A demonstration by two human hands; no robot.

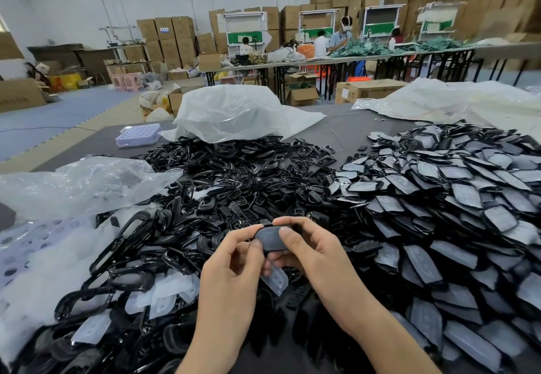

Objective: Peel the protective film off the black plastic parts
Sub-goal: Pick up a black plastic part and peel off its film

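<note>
**Asker:** What are you holding?

**Me:** One black plastic part [268,237], above the near edge of the counter [351,130]. My left hand [231,259] pinches its left end between thumb and forefinger. My right hand [307,244] curls round the other end, thumb pressed on top.

**Asker:** And the film?

**Me:** A translucent film piece [275,278] shows just under my fingers. I cannot tell whether I grip it or it lies on the pile below.

**Asker:** Any containers?

**Me:** A lilac tray [139,135] with rows of round recesses sits near the far left edge; what is in them I cannot make out. A white plastic bag [234,113] is draped over the far end of the heap of black frames [234,174], hiding what lies under it. A clear bag [82,183] rests crumpled toward the left edge, with something dark and blurred inside.

**Asker:** The rest of the counter?

**Me:** A heap of film-covered parts [453,198] fills the right side and runs off the right edge of the view. Loose peeled films [164,291] lie among frames at the near left. The lower part of my held piece is hidden by my own fingers.
</note>
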